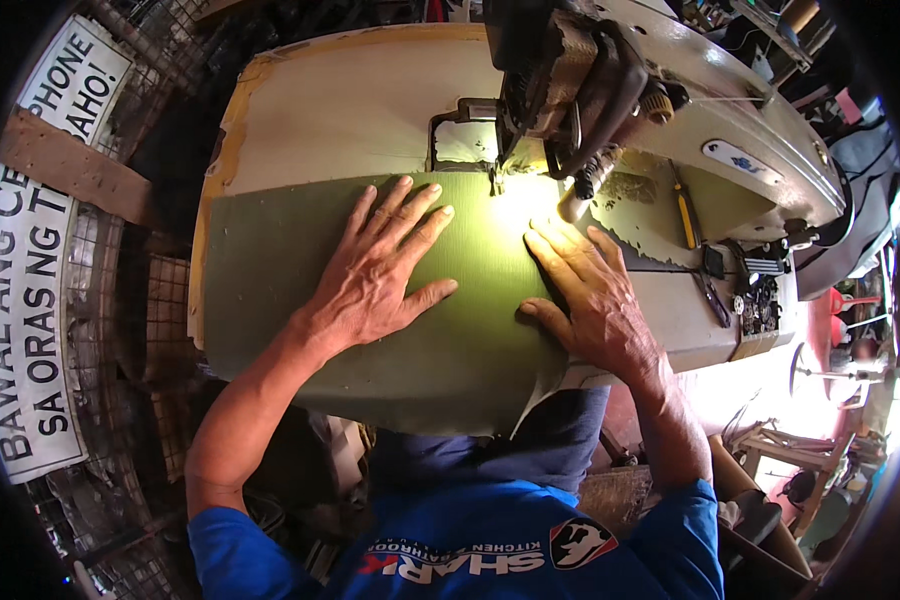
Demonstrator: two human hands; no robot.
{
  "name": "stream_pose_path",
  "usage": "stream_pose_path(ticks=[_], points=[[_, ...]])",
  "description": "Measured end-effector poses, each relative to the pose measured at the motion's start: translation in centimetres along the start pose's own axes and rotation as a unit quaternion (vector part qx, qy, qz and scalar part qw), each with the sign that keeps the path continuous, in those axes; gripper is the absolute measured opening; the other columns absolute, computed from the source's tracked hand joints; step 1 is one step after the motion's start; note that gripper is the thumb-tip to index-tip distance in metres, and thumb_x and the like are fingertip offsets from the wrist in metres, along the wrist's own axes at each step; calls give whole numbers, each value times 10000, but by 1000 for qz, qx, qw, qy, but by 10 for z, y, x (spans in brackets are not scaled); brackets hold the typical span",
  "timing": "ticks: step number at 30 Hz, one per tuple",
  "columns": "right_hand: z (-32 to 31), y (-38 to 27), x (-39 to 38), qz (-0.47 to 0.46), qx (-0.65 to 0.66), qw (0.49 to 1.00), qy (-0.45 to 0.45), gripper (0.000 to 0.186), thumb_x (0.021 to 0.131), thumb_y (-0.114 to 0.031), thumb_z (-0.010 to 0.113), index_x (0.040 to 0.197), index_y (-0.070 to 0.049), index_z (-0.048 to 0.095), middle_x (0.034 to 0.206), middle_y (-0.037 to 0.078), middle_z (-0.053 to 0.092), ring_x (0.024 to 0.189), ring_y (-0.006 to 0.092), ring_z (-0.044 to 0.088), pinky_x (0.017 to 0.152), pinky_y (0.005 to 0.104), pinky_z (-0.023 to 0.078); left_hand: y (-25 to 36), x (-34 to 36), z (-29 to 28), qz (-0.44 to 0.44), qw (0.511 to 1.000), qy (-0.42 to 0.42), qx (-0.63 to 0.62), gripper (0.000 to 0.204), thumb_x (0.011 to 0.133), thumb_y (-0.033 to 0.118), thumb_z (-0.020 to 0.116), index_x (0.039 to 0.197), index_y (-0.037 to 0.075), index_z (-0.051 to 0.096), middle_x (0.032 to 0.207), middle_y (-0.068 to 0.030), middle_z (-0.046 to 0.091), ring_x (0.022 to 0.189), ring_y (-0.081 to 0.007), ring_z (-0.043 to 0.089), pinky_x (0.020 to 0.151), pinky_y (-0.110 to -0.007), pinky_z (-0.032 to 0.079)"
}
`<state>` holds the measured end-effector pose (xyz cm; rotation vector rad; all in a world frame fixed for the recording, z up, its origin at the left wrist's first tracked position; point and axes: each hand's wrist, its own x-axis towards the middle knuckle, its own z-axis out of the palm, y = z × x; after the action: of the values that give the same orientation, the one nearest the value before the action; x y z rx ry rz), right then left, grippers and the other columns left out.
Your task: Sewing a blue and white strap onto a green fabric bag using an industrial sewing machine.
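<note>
Resting open on the green sheet mid-frame: left hand (372,262), fingers spread, and right hand (595,295) at the sheet's (430,365) right edge, neither gripping. Likely laid flat to steady it by the sewing machine (710,112), upper right.

We have the sheet of material (270,300) lying on the bench (360,100) before us, its far edge at the sewing machine's (685,105) presser foot (497,182), our left hand (378,268) on it, our right hand (595,295) at its right edge, a screwdriver (687,218) farther right on the bench, and a sign (30,330) well to the left.
</note>
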<state>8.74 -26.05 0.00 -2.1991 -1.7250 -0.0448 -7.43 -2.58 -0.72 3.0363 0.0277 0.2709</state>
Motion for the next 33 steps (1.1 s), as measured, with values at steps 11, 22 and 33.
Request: stream_pose_path(ticks=[11, 22, 33], points=[[1, 45, 50, -62, -4, 998, 27, 484, 826, -502, 682, 987, -45, 671, 1081, 203, 601, 1109, 372, 522, 1048, 521, 334, -38, 47, 8, -19, 1000, -9, -8, 800, 907, 585, 554, 1478, 53, 381, 1566, -149, 295, 1473, -339, 222, 1219, -510, 139], [7, 46, 58, 123, 78, 987, -72, 402, 792, -383, 575, 729, 10, 631, 697, 229, 578, 744, 408, 565, 721, 512, 441, -47, 56, 9, -14, 1000, -6, -3, 806, 890, 592, 579, 1456, 42, 414, 1548, -174, 320, 1465, -349, 240, 1212, -520, 155], [-4, 41, 57, 106, 47, 987, -114, 503, 824, -361, 767, 1174, -16, 658, 1119, 169, 671, 1016, 332, 643, 894, 421, 501, -46, 59, 11, -29, 999, -44, 9, 819, 868, 588, 609, 1447, 39, 428, 1548, -168, 327, 1460, -356, 253, 1207, -530, 167]])
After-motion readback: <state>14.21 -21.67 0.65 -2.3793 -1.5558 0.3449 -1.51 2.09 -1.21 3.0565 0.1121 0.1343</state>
